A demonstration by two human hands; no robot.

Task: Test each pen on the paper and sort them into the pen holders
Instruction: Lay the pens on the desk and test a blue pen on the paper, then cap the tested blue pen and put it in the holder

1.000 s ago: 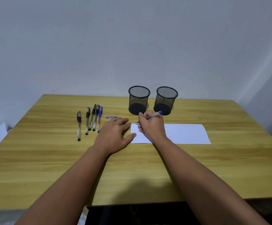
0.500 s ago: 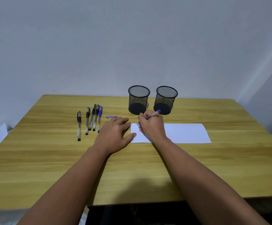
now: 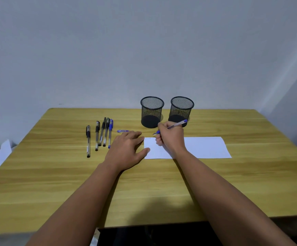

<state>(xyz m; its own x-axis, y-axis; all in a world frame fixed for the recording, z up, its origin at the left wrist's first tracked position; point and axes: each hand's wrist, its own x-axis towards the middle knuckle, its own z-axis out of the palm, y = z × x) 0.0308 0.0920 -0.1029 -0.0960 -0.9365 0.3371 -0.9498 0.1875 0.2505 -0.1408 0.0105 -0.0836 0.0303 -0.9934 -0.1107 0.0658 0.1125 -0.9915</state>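
Now, head view: one look, down at the bench (image 3: 162,183).
What changed: half a second ago the blue pen's tip was down on the paper; now it is just past the top left corner, and tiny blue marks show there. It looks like this pen writes.
Right hand (image 3: 170,137): its grip pinches the blue pen (image 3: 177,124), with the pen's back end pointing at the right holder.
Left hand (image 3: 126,150): fingers spread flat on the bench, thumb on the paper's left edge.
Paper (image 3: 206,147): lies flat in front of the holders.
Left holder (image 3: 152,111): black mesh cup, nothing inside that I can see.
Right holder (image 3: 181,110): same kind of cup, looks bare inside too.
Pens waiting (image 3: 100,135): five lie side by side, left of the hands.
Blue cap (image 3: 122,131): lies just past the left fingers.
Next, I think: the pen goes into a holder.
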